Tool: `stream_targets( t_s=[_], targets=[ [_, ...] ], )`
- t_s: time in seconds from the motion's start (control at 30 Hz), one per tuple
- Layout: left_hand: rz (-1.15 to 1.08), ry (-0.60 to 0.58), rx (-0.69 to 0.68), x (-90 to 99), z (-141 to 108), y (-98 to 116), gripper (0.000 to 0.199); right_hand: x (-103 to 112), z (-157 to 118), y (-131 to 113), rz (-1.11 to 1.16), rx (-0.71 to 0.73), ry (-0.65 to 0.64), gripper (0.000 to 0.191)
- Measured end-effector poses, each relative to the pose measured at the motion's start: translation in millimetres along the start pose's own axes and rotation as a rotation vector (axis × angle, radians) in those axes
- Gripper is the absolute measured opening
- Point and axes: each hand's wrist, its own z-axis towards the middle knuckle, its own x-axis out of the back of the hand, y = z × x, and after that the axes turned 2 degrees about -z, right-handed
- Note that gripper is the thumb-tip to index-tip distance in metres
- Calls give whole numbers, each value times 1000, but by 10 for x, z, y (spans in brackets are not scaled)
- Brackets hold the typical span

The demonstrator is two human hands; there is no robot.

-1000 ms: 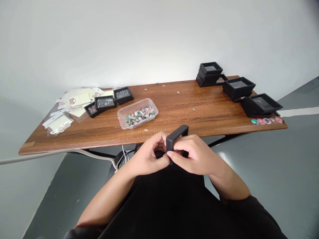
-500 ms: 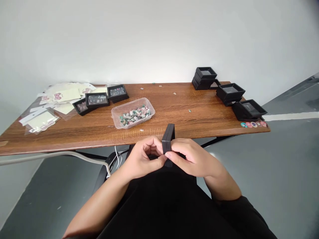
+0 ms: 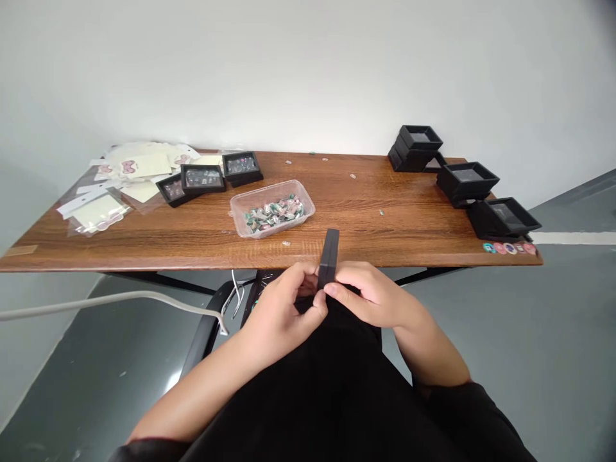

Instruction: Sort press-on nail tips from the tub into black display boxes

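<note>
Between my two hands, just off the table's front edge, a small black frame box (image 3: 329, 256) stands on edge with its narrow side towards me. My left hand (image 3: 293, 308) grips it from the left, thumb at the near edge. From the right, my right hand (image 3: 368, 294) is closed on the same box, its thumb touching the near seam. The faces of the box are turned sideways, so its contents are hidden. Beyond it lies a clear plastic tub (image 3: 235, 221) with many small green, pink and silver wrapped pieces (image 3: 274, 215) in it.
Black frame boxes (image 3: 202, 178) with small pieces inside sit at the left, beside cards and clear bags (image 3: 99, 208). Stacked black boxes (image 3: 416, 147) stand at the right, with more boxes (image 3: 504, 218) near round stickers (image 3: 510, 248). A pale cable (image 3: 144, 295) crosses below the table edge.
The table has shifted right and slightly up in view. Both hands still hold the black box, which now shows more of its narrow edge.
</note>
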Motion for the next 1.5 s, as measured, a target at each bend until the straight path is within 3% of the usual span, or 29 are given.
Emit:
stream_targets(
  t_s=[0.27, 0.73, 0.87, 1.07, 1.2, 1.5],
  targets=[
    [20, 9, 11, 26, 5, -140, 15, -136, 110, 117, -25, 30, 2, 34],
    [238, 91, 29, 20, 36, -56, 15, -235, 176, 229, -46, 123, 57, 40],
    [271, 67, 5, 50, 22, -8, 16, -223, 163, 254, 13, 137, 80, 40],
    [279, -60, -158, 122, -73, 100, 12, -160, 70, 227, 263, 92, 195, 49],
    [314, -18, -310, 70, -115, 99, 16, -218, 74, 194, 393, 88, 233, 47],
    [566, 52, -349, -80, -150, 88, 12, -182, 73, 36, 401, 163, 353, 27]
  ],
)
